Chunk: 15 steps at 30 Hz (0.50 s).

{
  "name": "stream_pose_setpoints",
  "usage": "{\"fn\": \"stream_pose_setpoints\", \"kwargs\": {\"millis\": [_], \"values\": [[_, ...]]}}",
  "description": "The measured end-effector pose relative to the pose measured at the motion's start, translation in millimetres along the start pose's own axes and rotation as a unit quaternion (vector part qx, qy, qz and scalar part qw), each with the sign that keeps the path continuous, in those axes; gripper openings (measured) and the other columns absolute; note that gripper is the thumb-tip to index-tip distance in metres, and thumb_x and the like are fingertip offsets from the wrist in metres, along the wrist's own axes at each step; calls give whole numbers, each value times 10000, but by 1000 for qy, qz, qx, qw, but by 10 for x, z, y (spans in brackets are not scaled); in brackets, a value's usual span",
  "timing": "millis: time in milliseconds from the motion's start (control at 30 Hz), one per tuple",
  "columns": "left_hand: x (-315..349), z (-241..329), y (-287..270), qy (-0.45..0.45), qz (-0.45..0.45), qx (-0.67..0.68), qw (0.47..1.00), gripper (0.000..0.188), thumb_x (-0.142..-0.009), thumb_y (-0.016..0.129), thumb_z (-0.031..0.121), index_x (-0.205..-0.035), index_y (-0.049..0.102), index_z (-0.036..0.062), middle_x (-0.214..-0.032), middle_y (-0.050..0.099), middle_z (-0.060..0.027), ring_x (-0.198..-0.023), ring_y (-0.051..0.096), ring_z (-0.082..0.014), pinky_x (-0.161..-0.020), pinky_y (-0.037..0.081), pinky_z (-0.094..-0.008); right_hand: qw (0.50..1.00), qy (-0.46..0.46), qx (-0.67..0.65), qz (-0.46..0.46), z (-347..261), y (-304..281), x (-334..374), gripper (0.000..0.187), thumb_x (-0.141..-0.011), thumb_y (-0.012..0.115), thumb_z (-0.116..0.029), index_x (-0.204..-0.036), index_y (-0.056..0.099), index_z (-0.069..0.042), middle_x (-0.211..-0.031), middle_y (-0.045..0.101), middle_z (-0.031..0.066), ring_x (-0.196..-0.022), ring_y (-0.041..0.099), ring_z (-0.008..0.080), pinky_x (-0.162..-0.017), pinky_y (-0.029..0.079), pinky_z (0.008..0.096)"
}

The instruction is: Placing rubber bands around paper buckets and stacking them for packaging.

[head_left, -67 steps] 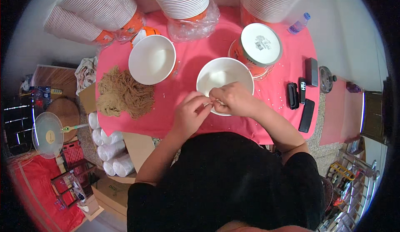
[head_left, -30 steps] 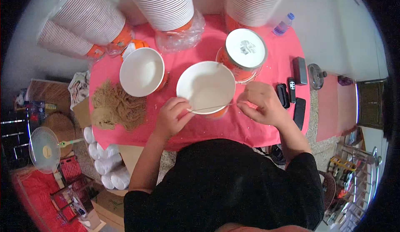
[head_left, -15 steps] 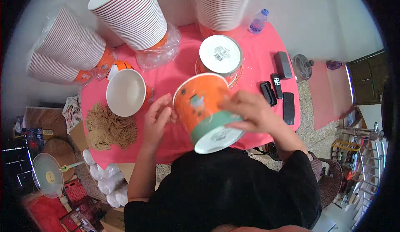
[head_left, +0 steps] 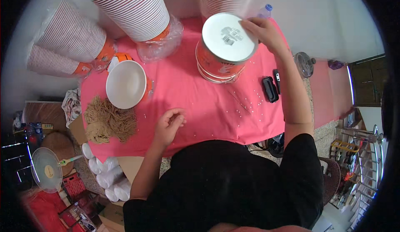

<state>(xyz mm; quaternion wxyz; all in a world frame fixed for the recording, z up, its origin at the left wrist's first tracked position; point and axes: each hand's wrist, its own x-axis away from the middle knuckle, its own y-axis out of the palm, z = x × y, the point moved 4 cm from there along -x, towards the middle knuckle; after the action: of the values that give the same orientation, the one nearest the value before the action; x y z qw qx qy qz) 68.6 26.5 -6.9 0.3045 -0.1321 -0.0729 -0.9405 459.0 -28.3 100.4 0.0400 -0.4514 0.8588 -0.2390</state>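
Observation:
An orange paper bucket (head_left: 225, 65) with a white base stands upside down at the far middle of the table, fitted over another upturned one. Pale cord loops show round the lower rims. My right hand (head_left: 262, 34) grips the edge of the upper bucket's base, its fingertips over the rim. Near the front edge my left hand (head_left: 168, 125) hovers with loosely bent fingers apart and nothing in it. Left of it, a bundle of tan cords (head_left: 109, 121) lies beside a bucket (head_left: 126, 84) whose white inside faces me.
Tall nested bucket stacks (head_left: 131, 13) in clear plastic stand at the back and left. Small white bits dot the pink tablecloth (head_left: 187, 94). A black case (head_left: 270, 89) and a remote lie at right. A bottle (head_left: 265, 11) stands behind my right hand.
My right hand has carried the orange bucket away from me and turned it base up over the upturned one. My left hand has come away from it and drawn slightly back.

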Motion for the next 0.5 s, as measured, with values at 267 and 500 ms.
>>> {"fn": "stream_pose_setpoints", "kwargs": {"millis": [267,500], "values": [[145,-265,-172,-54,55,-2,997,186,-946,532,73,-1104,599,1,-986,649,-58,-847,630,-132,-730,530,-276,998,33,50,22,465,311,-147,432,-906,591,-421,-1062,664,-25,-760,629,46,-598,582,120,-481,449,268],[237,35,-688,115,245,-263,926,232,-900,605,120,-1109,622,22,-923,629,-64,-902,604,-180,-801,495,-322,993,1,76,87,705,425,-84,475,-925,517,-425,-1074,633,10,-773,649,135,-667,644,214,-581,501,352]]}}
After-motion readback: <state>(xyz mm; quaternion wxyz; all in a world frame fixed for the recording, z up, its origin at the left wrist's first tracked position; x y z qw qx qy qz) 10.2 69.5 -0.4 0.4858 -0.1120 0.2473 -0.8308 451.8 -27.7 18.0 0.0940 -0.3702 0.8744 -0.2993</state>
